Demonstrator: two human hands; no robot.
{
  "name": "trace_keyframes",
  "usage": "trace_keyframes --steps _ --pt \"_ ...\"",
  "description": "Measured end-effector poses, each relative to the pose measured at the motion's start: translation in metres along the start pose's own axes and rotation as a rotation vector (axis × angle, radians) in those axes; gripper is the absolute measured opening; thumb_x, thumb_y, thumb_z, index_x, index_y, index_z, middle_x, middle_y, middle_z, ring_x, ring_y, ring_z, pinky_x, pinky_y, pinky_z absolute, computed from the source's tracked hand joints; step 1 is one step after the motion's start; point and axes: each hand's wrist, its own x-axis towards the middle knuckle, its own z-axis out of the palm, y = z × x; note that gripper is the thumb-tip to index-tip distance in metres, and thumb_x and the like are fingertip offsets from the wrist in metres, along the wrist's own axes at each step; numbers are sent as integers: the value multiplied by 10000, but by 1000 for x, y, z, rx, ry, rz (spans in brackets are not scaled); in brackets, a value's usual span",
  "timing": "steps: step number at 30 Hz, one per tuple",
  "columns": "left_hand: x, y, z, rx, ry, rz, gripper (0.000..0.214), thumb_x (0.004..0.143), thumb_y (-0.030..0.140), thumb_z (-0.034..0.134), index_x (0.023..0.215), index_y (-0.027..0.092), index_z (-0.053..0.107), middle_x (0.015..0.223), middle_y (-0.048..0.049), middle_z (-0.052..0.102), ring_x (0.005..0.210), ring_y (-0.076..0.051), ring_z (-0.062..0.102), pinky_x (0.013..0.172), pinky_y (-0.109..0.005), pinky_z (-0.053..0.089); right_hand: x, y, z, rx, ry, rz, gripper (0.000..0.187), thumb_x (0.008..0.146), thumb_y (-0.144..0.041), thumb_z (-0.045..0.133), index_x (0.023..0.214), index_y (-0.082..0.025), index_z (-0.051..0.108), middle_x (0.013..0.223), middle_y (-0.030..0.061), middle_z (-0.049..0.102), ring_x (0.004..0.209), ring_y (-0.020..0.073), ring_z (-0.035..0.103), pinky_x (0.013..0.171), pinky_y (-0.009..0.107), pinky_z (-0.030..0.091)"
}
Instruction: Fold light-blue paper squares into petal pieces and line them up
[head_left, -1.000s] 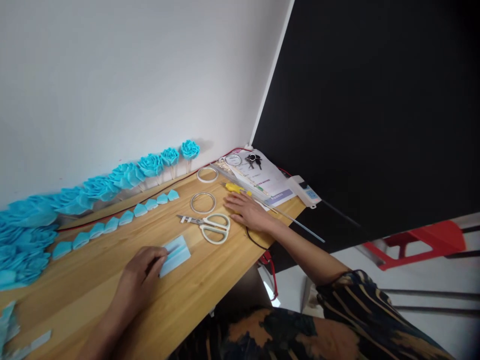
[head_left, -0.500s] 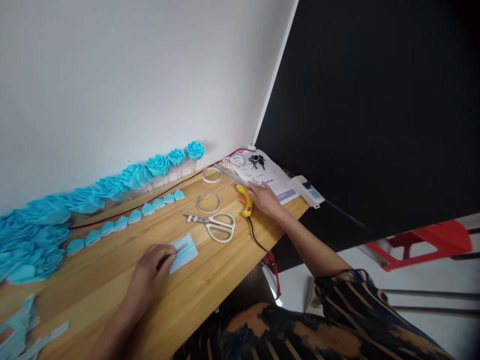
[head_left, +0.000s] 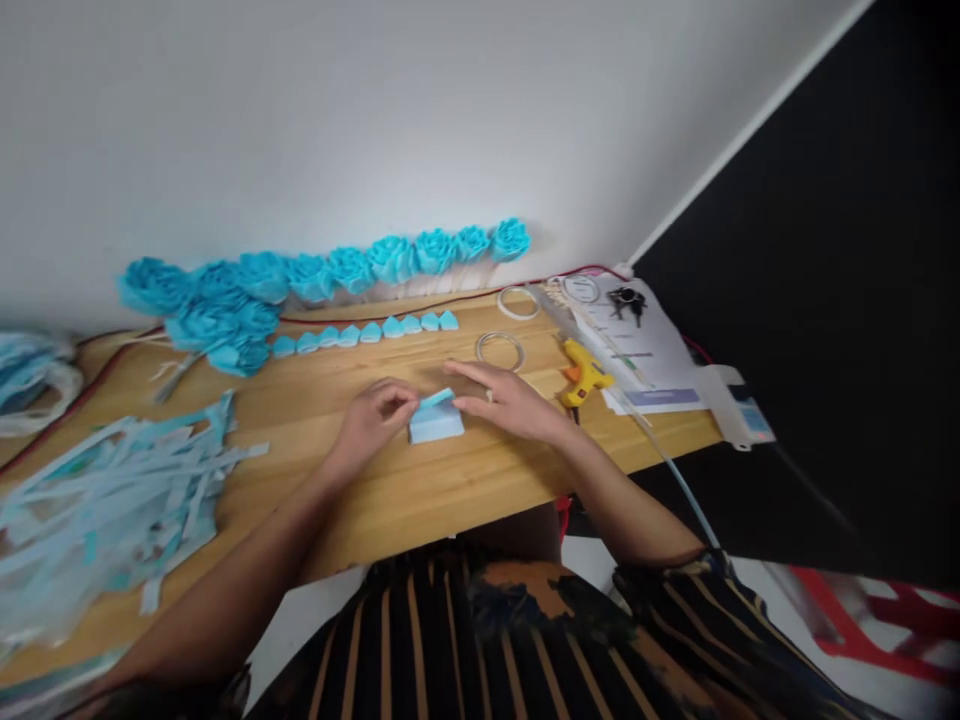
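A small light-blue folded piece (head_left: pixel 436 423) lies on the wooden table (head_left: pixel 420 490) in front of me. My left hand (head_left: pixel 373 420) pinches the raised left edge of this piece, fingers curled. My right hand (head_left: pixel 510 402) lies beside it on the right, fingers stretched out flat, fingertips touching the piece's upper right edge. A yellow glue gun (head_left: pixel 583 374) rests just right of my right hand. The scissors are hidden.
Blue paper roses (head_left: pixel 330 275) line the wall, with a row of small blue folded petals (head_left: pixel 367 333) before them. Two tape rings (head_left: pixel 500 349) lie behind my hands. Papers with keys (head_left: pixel 626 300) sit at the right corner. Cut blue strips (head_left: pixel 105 500) pile up at the left.
The view has swung left. My right hand left the glue gun and came back to the blue piece. My left hand now pinches the piece's edge instead of pressing it flat.
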Motion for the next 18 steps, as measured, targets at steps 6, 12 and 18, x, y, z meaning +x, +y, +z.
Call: trace_keyframes --steps 6,12,18 --pt "-1 9 -4 -120 134 -49 236 867 403 580 789 183 620 868 -43 665 816 -165 595 771 -291 472 30 -5 27 69 132 47 169 882 -312 621 972 -207 718 1037 45 750 983 203 674 917 354 488" --pt "-1 7 -9 -444 206 -274 602 917 663 401 753 151 672 658 -53 647 553 -125 515 531 -256 396 38 -10 26 162 438 36 162 879 -354 622 873 -212 700 937 32 749 904 202 677 864 344 504" --pt "4 0 -3 -950 -46 -372 677 786 749 577 909 100 723 871 -147 755 781 -212 711 713 -305 530 43 -3 29 -45 354 -294 151 924 -309 603 871 -266 737 1041 44 746 1064 234 634 1004 449 464"
